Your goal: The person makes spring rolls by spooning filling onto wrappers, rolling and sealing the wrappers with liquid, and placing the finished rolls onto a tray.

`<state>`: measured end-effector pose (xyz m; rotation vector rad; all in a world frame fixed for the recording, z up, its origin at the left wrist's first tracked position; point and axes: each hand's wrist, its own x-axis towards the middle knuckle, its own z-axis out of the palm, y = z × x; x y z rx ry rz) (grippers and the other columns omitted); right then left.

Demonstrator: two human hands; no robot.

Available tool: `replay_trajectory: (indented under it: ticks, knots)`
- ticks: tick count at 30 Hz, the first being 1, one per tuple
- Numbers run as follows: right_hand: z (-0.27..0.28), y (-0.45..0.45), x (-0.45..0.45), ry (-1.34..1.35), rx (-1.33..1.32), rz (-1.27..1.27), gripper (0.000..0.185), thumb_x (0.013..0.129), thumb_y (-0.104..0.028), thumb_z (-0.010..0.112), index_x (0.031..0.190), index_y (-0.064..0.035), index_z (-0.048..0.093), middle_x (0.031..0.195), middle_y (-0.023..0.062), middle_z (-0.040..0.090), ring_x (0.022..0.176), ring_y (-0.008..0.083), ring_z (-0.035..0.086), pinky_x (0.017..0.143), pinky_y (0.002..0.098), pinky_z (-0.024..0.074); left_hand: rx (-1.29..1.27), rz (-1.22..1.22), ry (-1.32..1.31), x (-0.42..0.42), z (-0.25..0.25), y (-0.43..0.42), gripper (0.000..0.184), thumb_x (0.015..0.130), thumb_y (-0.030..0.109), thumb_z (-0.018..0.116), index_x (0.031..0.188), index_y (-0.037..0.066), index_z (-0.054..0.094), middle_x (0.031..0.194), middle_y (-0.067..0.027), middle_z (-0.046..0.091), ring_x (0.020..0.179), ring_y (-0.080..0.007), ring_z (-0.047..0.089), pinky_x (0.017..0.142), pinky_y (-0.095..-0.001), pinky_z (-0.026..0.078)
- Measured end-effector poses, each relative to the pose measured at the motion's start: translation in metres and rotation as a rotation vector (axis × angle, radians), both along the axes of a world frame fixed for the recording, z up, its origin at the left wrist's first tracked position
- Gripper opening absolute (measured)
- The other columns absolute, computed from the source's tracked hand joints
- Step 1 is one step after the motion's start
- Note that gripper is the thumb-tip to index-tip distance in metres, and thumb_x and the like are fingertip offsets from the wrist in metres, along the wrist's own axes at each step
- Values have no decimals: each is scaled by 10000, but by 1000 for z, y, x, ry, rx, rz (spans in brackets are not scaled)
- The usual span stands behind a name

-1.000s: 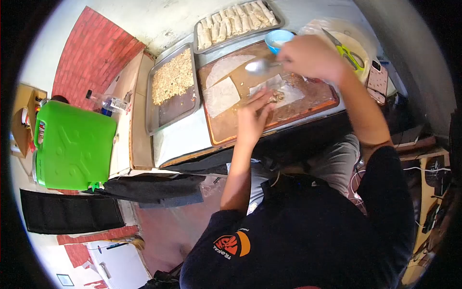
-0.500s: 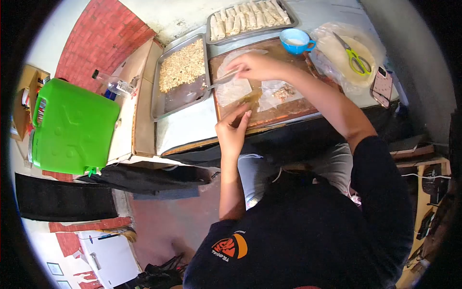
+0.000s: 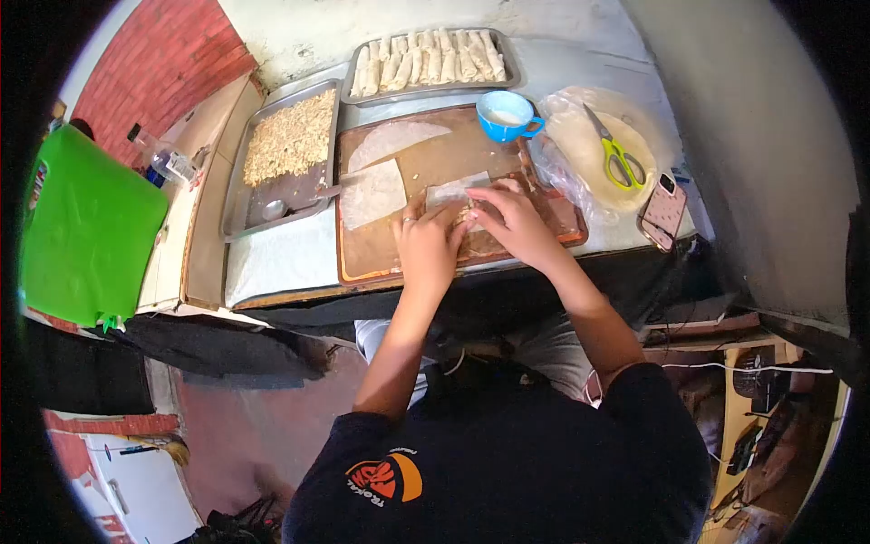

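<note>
Left hand and right hand, fingers half bent, meet at crumbly filling on a pale wrapper atop the brown board; whether either pinches an edge cannot be told. Light, even pressure from both sides should keep the filling gathered and the thin wrapper untorn.

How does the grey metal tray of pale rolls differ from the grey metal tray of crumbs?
The roll tray holds neat rows; the crumb tray, a loose layer and a metal spoon. The roll tray looks nearly full; the crumb tray shows bare metal. Both are rimmed.
</note>
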<state>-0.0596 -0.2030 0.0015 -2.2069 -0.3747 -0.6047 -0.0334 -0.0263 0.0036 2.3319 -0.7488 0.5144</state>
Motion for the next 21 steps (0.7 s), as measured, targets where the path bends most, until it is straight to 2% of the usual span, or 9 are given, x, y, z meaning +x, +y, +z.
replay_trajectory:
  ticks: [1, 2, 5, 6, 9, 13, 16, 19, 21]
  knots:
    - [0, 2, 1, -17, -49, 7, 295, 893, -206, 672, 1121, -19, 668, 1040, 150, 692, 1039, 313, 594, 917, 399, 460, 24, 1, -32, 1, -1, 1, 346, 804, 249, 754, 1135, 154, 729, 1118, -75, 715, 1191, -352, 548, 1009, -465, 363]
    - [0, 4, 1, 48, 46, 38, 285, 850, -206, 716, 1078, -35, 698, 1003, 135, 703, 1037, 299, 589, 910, 395, 461, 26, -5, -46, 3, -3, 2, 316, 802, 254, 755, 1102, 157, 742, 1102, -64, 721, 1186, -339, 553, 1012, -461, 355]
    - [0, 5, 3, -19, -19, 36, 237, 815, -161, 736, 1027, -55, 728, 962, 122, 709, 995, 289, 601, 885, 389, 473, 28, -31, -59, 9, -5, 9, 244, 796, 267, 755, 1019, 169, 773, 1057, -37, 735, 1169, -299, 571, 1015, -447, 340]
    - [0, 7, 2, 5, 42, 18, 183, 782, -119, 749, 956, -63, 750, 929, 121, 709, 967, 286, 608, 845, 387, 490, 27, -46, -46, 11, -4, 12, 232, 794, 270, 755, 1004, 173, 777, 1044, -30, 738, 1162, -287, 578, 1013, -442, 340]
    - [-3, 0, 3, 55, 45, 17, 151, 779, -101, 747, 924, -58, 755, 909, 131, 702, 940, 289, 614, 807, 387, 504, 25, -85, -15, 15, -4, 21, 211, 765, 261, 763, 960, 184, 783, 991, -14, 746, 1127, -268, 600, 1005, -445, 344]
    - [-4, -2, 3, 77, 37, 2, 174, 773, -73, 747, 946, -64, 758, 894, 137, 695, 942, 273, 647, 819, 356, 508, 18, -101, -53, 16, -5, 27, 205, 749, 277, 767, 936, 196, 788, 956, -5, 750, 1103, -253, 614, 1001, -438, 348]
    - [1, -3, 1, 144, 26, 3, 188, 806, -67, 718, 991, -68, 751, 980, 160, 698, 993, 296, 645, 851, 357, 506, 29, -114, -35, 18, -4, 32, 253, 749, 310, 770, 974, 193, 782, 966, -14, 748, 1109, -267, 613, 999, -436, 352]
    - [-6, -8, 4, -20, -47, 89, 229, 860, -96, 679, 1080, -49, 721, 1042, 191, 698, 1053, 317, 658, 877, 369, 515, 14, -162, -2, 18, -2, 35, 308, 750, 349, 769, 1017, 196, 772, 970, -30, 746, 1114, -286, 611, 996, -439, 355]
    - [-1, -16, 0, 169, 80, 128, 272, 895, -113, 659, 1155, -33, 685, 1168, 178, 670, 1152, 286, 618, 937, 362, 490, 36, -149, 7, 13, 6, 30, 315, 760, 345, 774, 1036, 191, 769, 1017, -30, 742, 1143, -282, 603, 988, -453, 369]
